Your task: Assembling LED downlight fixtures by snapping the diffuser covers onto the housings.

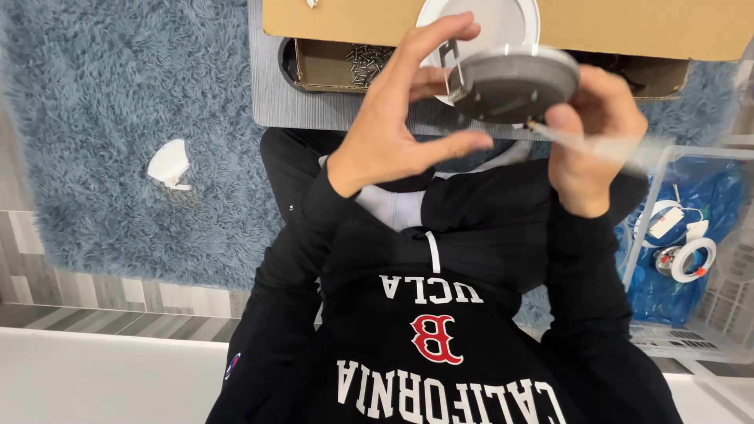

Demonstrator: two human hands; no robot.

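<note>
Upper centre of the frame, I see the grey round fixture (pixel 514 82) held up in the air above a black-clothed lap, well off the desk (pixel 314 106) that runs along the top. My left hand (pixel 393 133) is at its left rim with fingers spread wide, thumb below and index finger arched over the top, a thin metal spring clip (pixel 449 67) showing between them. My right hand (pixel 593 145) supports the right rim and has its grip pressed around a thin, blurred, pale tool (pixel 597 145) whose tip touches the underside edge of the fixture (I cannot tell what kind of tool). Judging by this, the fitting work is midway: the piece is in hand and being worked, not set down. Behind it lie a cardboard box (pixel 503 23) with loose screws (pixel 365 63), and at right a clear bin (pixel 683 251) holds more round white parts.
</note>
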